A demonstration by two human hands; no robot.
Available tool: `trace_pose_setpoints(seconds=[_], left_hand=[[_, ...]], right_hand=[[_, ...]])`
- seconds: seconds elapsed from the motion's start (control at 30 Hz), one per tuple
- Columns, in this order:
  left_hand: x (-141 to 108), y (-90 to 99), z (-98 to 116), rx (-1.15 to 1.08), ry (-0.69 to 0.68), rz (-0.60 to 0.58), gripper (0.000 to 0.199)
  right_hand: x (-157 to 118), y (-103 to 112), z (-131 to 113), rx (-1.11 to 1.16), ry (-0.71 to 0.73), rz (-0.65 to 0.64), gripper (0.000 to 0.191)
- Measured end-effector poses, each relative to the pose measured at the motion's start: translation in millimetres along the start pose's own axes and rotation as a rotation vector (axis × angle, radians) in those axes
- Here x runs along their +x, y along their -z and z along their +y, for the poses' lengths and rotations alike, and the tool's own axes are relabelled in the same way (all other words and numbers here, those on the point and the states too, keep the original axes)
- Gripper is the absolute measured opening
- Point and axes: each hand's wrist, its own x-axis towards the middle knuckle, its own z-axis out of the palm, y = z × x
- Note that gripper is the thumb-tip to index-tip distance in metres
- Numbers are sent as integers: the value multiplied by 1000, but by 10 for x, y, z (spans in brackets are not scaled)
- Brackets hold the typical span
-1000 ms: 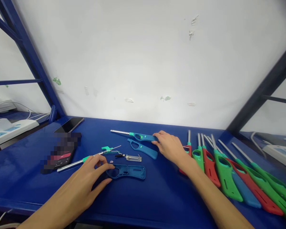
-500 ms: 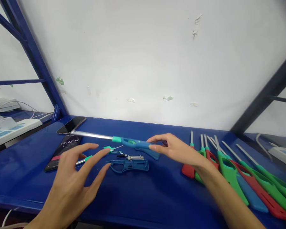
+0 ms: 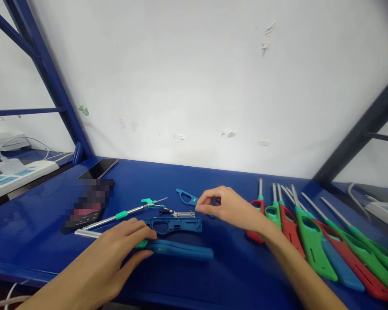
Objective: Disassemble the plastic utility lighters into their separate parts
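Observation:
A blue utility lighter (image 3: 181,249) with a metal nozzle lies in my left hand (image 3: 116,252), which grips it by the teal collar, low over the table's front part. Behind it rests an opened blue half shell (image 3: 177,224). Along that shell's upper edge lies a metal inner part (image 3: 184,213) with a black end and a thin wire. My right hand (image 3: 224,206) is closed in a pinch near this part's right end; a small dark piece shows among its fingers. Partly under that hand sits the other blue shell half (image 3: 188,197). A loose nozzle rod (image 3: 129,212) with teal fittings lies to the left.
Several green, red and blue lighters (image 3: 317,241) lie in a row on the right. Two phones (image 3: 100,168) are at the left, the nearer one partly blurred out. A white power strip (image 3: 26,176) stands further left. The wall (image 3: 194,86) closes off the back.
The blue lighter has passed from my right hand to my left and come down nearer the table's front. My left hand has closed on it. My right hand now pinches near the metal part.

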Motion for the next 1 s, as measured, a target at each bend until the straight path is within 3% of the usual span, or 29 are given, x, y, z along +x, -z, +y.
trace_pose_setpoints(seconds=[0.1,0.2,0.7,0.8,0.87,1.0], left_hand=[[-4,-39,-41,-31,66,-87,18],[32,-97,-56,-31,61,-113,16],[126,-285,136,132,-197,-9,26],[99,-343,156,182,-185,62,29],[71,-371,158,217,-173,106,32],[38,-382,184,209,-135,73,38]], right_hand=[[61,-93,52,-109,-63,57,7],[93,-163,88,-207,-91,90,8],[196,-493,18,-326,64,124,12],[165,-476,-33,-301,59,134,11],[139,-451,-46,-289,40,128,23],[131,-419,-24,-277,6,50,33]])
